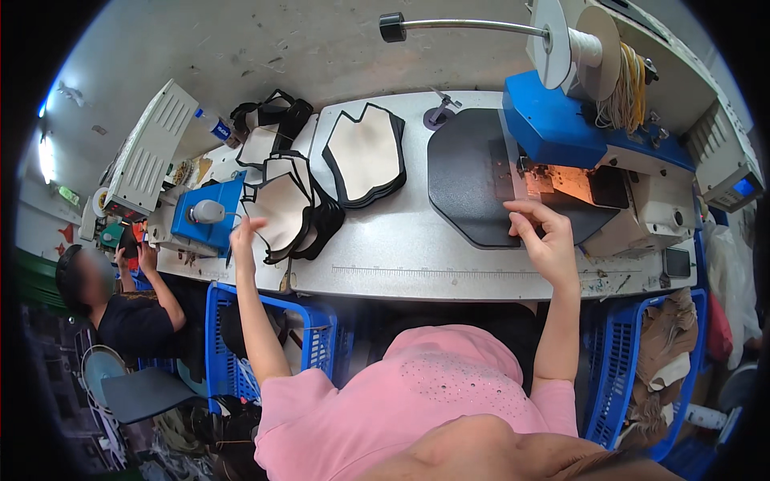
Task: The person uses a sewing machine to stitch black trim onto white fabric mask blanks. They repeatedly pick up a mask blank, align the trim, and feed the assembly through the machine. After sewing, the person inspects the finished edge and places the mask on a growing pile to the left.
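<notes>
**Cut fabric panels beside the sewing machine: soft, light, take by the edge**

L hand [245, 234] is up over the stack of cream panels w/ black trim [282, 210], well left of the sewing machine [609, 160]. Fingers spread and loose, nothing gripped; fingertips look to be at or just above the near edge of the stack. Can't tell if they actually touch.

R hand [545, 240] sits just in front of the machine's needle area, over the dark octagonal work plate [469, 180]. Fingers half curled, thumb and forefinger close together. May be pinching a small dark piece against the plate, but dark on dark, so can't tell for sure.

Handling, as a judgement: panels look like thin flat cut pieces, prob. fabric or foam-backed lining. Light, floppy, not fragile. Stack is fanned and uneven, so top piece should peel off easily; best hold is a pinch at the black bound edge nearest the L hand, since the edge is stiffer than the cream middle. Lifted by one corner it would likely droop and fold; sliding it along the counter [401, 256] toward the machine would keep it flat.

A second pile of the same panels [365, 156] lies between the first stack and the work plate, further back. Blue crates [309, 337] sit below the counter edge, left of the machine. Another person [120, 305] works at far left.
</notes>
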`<state>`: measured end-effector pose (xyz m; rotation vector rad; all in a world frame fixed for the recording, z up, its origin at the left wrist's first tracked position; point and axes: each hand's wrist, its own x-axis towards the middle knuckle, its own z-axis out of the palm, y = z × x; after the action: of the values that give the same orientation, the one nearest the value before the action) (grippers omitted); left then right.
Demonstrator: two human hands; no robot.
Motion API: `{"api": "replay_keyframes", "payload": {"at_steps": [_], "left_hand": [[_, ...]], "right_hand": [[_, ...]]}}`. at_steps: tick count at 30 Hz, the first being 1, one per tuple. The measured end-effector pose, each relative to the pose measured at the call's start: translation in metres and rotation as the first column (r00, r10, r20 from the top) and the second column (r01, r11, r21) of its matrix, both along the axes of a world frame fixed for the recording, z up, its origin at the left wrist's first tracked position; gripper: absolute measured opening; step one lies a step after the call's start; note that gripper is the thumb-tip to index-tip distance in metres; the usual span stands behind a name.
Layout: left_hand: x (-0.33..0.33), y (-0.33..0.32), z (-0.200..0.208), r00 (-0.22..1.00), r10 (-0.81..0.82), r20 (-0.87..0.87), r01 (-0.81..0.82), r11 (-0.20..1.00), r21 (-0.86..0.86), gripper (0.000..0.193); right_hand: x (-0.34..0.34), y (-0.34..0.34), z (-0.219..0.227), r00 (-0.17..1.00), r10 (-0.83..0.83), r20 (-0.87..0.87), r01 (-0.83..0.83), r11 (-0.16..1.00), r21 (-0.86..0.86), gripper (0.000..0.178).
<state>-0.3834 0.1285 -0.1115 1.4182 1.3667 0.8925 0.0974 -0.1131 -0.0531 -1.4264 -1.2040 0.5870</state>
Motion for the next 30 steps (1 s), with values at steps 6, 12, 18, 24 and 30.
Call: {"api": "replay_keyframes", "payload": {"at_steps": [6,12,18,24,30], "left_hand": [[0.041,0.043,-0.002,0.576,0.490,-0.654,0.277,0.636,0.720,0.041],[0.093,0.059,-0.002,0.757,0.344,-0.556,0.025,0.834,0.551,0.040],[0.138,0.038,0.010,0.441,0.633,-0.637,0.153,0.646,0.748,0.063],[0.210,-0.006,0.033,0.806,0.138,-0.576,0.458,0.470,0.754,0.036],[0.270,-0.005,-0.018,0.763,-0.234,-0.603,0.563,0.699,0.441,0.033]], "right_hand": [[-0.002,0.001,0.000,1.000,0.014,-0.003,-0.014,1.000,0.001,0.016],[0.002,0.000,0.001,1.000,0.014,0.004,-0.014,1.000,-0.024,0.017],[0.001,-0.002,0.002,0.999,0.027,0.028,-0.026,0.999,-0.026,0.018],[-0.002,-0.001,0.002,0.999,0.017,0.031,-0.016,0.999,-0.031,0.017],[0.000,0.000,-0.007,1.000,0.026,0.004,-0.026,1.000,-0.015,0.017]]}}
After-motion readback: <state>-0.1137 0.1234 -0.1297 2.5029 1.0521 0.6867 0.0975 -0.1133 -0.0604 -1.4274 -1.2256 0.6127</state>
